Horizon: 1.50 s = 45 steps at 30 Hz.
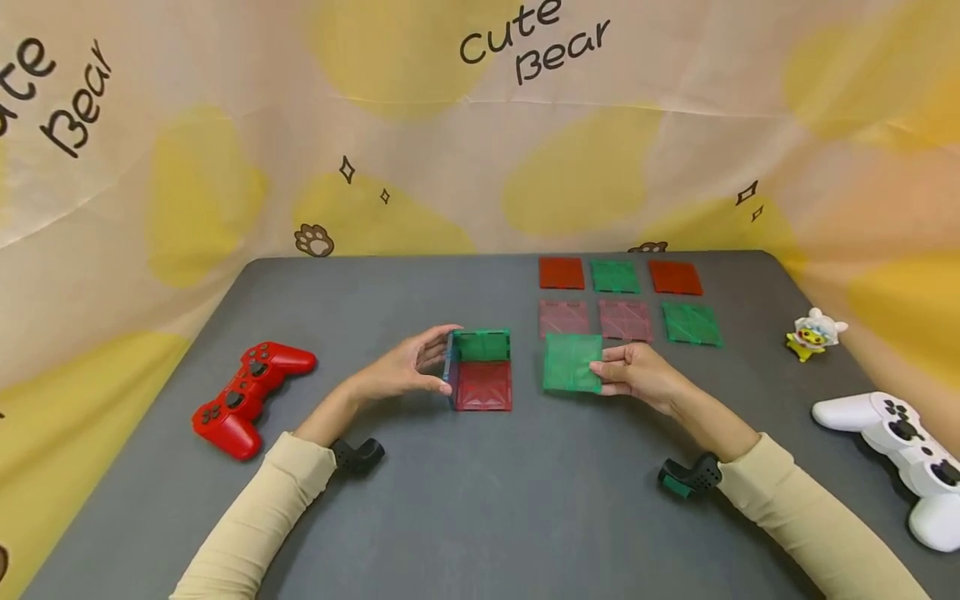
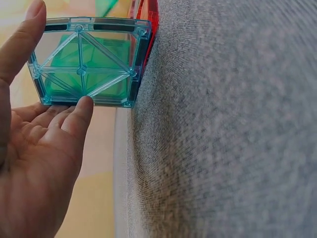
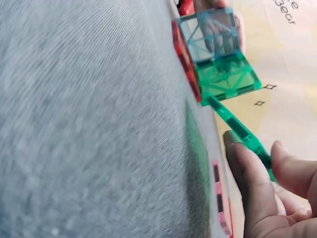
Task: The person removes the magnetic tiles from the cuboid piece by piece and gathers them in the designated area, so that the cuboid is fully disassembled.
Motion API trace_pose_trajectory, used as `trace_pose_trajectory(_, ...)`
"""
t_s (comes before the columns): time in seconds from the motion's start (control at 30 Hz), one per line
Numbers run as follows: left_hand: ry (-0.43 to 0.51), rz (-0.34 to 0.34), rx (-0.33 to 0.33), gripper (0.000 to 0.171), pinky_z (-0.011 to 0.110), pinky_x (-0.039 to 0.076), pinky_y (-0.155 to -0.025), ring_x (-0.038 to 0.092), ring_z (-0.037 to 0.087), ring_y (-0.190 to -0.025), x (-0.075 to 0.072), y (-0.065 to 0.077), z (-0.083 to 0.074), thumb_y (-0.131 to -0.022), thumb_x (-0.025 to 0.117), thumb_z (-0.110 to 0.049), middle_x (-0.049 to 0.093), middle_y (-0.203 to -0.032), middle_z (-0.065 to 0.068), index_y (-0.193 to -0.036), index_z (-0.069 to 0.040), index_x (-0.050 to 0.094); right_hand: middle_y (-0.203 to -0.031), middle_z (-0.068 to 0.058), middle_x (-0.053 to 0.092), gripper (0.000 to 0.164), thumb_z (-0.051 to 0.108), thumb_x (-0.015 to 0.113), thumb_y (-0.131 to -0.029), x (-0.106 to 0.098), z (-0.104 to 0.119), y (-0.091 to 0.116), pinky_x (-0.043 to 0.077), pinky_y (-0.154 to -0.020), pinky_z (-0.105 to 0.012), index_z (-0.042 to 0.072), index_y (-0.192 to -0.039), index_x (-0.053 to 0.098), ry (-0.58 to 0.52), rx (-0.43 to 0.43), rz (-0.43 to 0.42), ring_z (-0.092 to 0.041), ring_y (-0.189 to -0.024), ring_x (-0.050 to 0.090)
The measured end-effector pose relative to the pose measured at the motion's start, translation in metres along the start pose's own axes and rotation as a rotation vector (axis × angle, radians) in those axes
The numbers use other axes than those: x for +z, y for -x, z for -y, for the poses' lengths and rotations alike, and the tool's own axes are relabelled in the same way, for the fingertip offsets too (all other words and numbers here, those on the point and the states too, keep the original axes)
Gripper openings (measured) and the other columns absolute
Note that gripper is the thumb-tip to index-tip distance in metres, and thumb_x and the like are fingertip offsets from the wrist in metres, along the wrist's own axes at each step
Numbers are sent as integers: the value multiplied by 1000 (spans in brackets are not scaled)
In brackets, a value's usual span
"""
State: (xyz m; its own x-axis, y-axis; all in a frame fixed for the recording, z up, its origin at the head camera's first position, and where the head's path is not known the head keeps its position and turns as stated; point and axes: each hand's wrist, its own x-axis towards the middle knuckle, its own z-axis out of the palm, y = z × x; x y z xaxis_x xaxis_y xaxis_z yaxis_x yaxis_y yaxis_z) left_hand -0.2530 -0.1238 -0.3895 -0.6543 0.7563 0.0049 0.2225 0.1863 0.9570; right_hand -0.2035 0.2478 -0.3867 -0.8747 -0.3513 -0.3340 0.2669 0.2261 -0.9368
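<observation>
A red magnetic tile (image 1: 483, 390) lies flat on the table, with a green tile (image 1: 483, 345) upright at its far edge and a blue tile (image 2: 81, 72) upright at its left edge. My left hand (image 1: 408, 365) holds the blue tile by its edges, thumb on the near side and fingers toward the far side. To the right of these joined tiles, my right hand (image 1: 637, 375) pinches another green tile (image 1: 572, 363) between thumb and fingers. That tile is raised off the table, tilted, and seen nearly edge-on in the right wrist view.
Loose flat tiles lie in two rows at the back right, among them a red tile (image 1: 561, 273) and a pink tile (image 1: 564, 318). A red game controller (image 1: 255, 396) sits on the left. At right are a white controller (image 1: 900, 458) and a small figurine (image 1: 813, 333).
</observation>
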Motion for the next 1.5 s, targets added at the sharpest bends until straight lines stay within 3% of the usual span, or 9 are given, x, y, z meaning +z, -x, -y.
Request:
trace_pose_trajectory(0.07, -5, -6, 4, 87, 42, 27, -109, 26, 30, -138, -2, 1, -1, -77, 74, -15, 27, -149, 15, -144, -2, 19, -138, -35, 32, 66, 13, 52, -94, -1, 0, -3, 52, -80, -23, -21, -137, 15, 36, 25, 10, 0, -92, 60)
trace_pose_trajectory(0.13, -14, -9, 10, 86, 42, 27, -108, 27, 30, -138, -3, 2, -1, -78, 73, -13, 27, -149, 15, -144, -2, 19, -139, -36, 29, 64, 13, 52, -94, -2, 0, -5, 52, -80, -23, -21, -136, 16, 44, 47, 16, -1, -93, 60)
trace_pose_trajectory(0.27, -31, -17, 15, 85, 41, 29, -108, 28, 28, -137, -4, 1, -1, -77, 73, -12, 29, -148, 14, -144, -5, 21, -125, -33, 45, 56, 12, 52, -93, -2, 1, -7, 53, -77, -23, -21, -132, 28, 56, 71, 6, -1, -85, 61)
trace_pose_trajectory(0.47, -39, -30, 8, 85, 41, 29, -107, 29, 28, -137, -5, 2, -3, -76, 75, -15, 29, -148, 13, -144, -8, 23, -81, -2, 56, 38, 14, 58, -90, -4, 3, -12, 54, -68, -21, -17, -112, 55, 123, 128, 25, -4, -69, 63)
trace_pose_trajectory(0.67, -31, -31, -5, 86, 43, 28, -108, 27, 29, -138, -6, 2, -3, -77, 75, -16, 26, -150, 13, -144, -8, 22, -70, -3, 68, 31, 19, 62, -88, -3, 10, -16, 54, -59, -22, -11, -96, 66, 288, 131, 39, -10, -63, 67)
trace_pose_trajectory(0.87, -37, -38, -3, 86, 42, 28, -108, 27, 28, -138, -5, 2, -3, -77, 74, -13, 25, -150, 12, -145, -7, 22, -57, -3, 64, 32, 23, 64, -86, 1, 14, -17, 53, -52, -25, -8, -77, 68, 431, 108, 26, -11, -52, 64)
trace_pose_trajectory(1.1, -101, -46, 9, 84, 41, 29, -109, 30, 26, -137, 1, -1, -8, -77, 72, -9, 28, -148, 12, -144, -5, 22, -55, -3, 64, 32, 27, 68, -83, 3, 20, -15, 53, -53, -27, -4, -73, 69, 503, 136, -16, -12, -50, 63)
trace_pose_trajectory(1.2, -104, -42, 9, 84, 41, 28, -109, 30, 27, -137, 4, -3, -10, -77, 72, -7, 28, -148, 13, -144, -5, 22, -60, -5, 66, 32, 26, 67, -84, 3, 27, -16, 55, -58, -31, -6, -79, 69, 504, 69, -29, -15, -55, 66)
trace_pose_trajectory(1.5, -100, -52, -6, 82, 41, 28, -109, 31, 26, -136, 7, -3, -6, -78, 70, -6, 30, -148, 13, -144, -4, 21, -103, -19, 67, 34, 14, 63, -87, 29, 42, -43, 53, -80, -36, -6, -114, 59, 515, -312, -57, -29, -94, 65)
